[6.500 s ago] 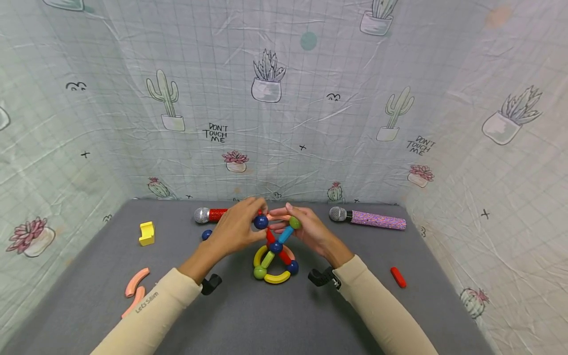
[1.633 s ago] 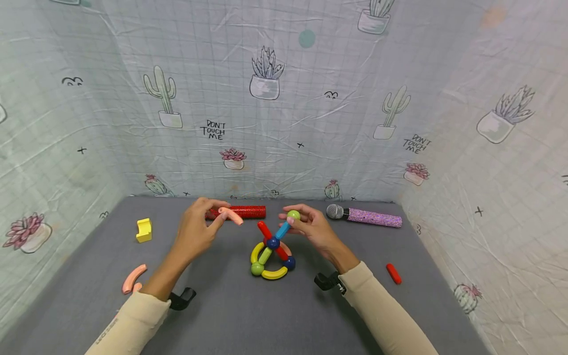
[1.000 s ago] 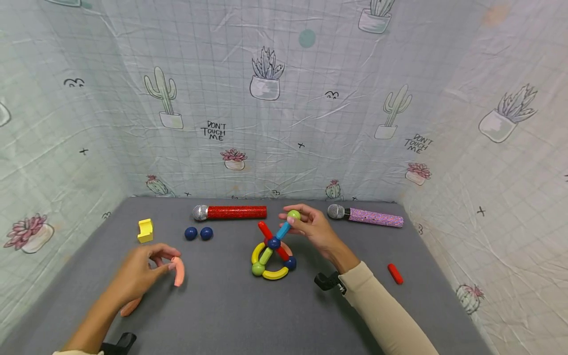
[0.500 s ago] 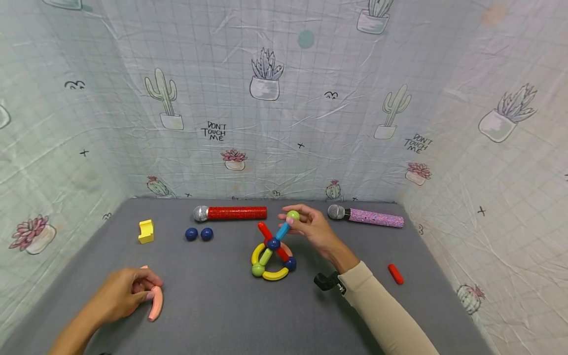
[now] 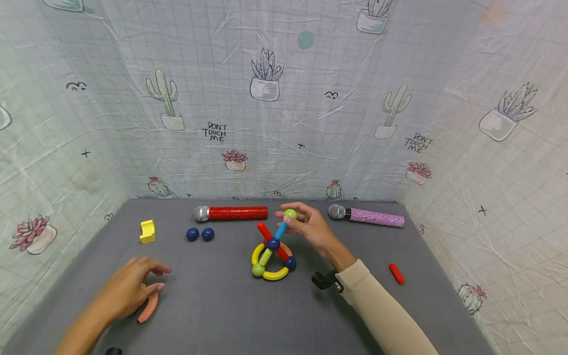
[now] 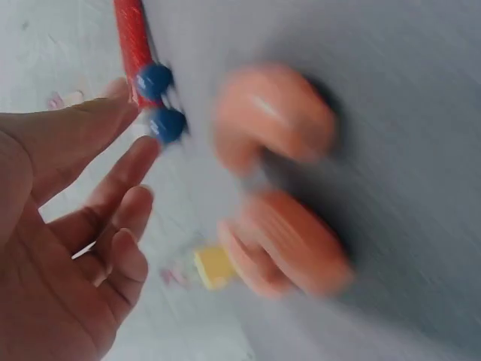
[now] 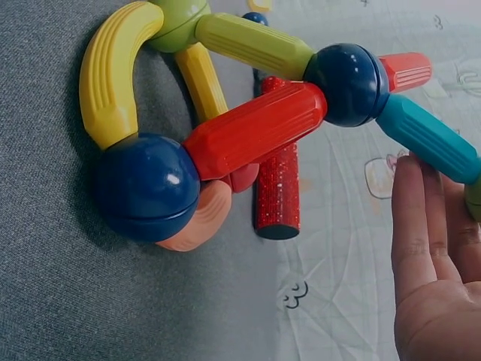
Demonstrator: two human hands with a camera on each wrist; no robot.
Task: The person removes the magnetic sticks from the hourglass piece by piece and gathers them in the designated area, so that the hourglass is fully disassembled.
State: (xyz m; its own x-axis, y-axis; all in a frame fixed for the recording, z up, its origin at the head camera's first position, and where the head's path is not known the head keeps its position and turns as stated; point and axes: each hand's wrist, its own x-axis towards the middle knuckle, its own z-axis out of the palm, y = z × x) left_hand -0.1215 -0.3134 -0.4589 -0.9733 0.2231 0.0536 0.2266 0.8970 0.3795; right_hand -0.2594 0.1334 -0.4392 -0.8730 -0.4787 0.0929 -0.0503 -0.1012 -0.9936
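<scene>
A magnetic rod-and-ball structure stands mid-table: a ring with yellow curved rods at its base, and a dark blue ball where straight rods meet above. My right hand pinches the green ball atop its blue rod; in the right wrist view its fingers extend beside that rod, thumb out of sight. A short red rod sticks up free. At left, my left hand hovers, fingers spread, over peach curved rods. It holds nothing; it partly hides them in the head view.
Two dark blue balls sit side by side behind the left hand, near a red glitter microphone. A yellow notched block lies at back left, a purple glitter microphone at back right, a loose red rod at right.
My left hand took a peach curved rod and a blue ball off the top, carried the rod left and let it go by the others. The right hand stays on the green ball.
</scene>
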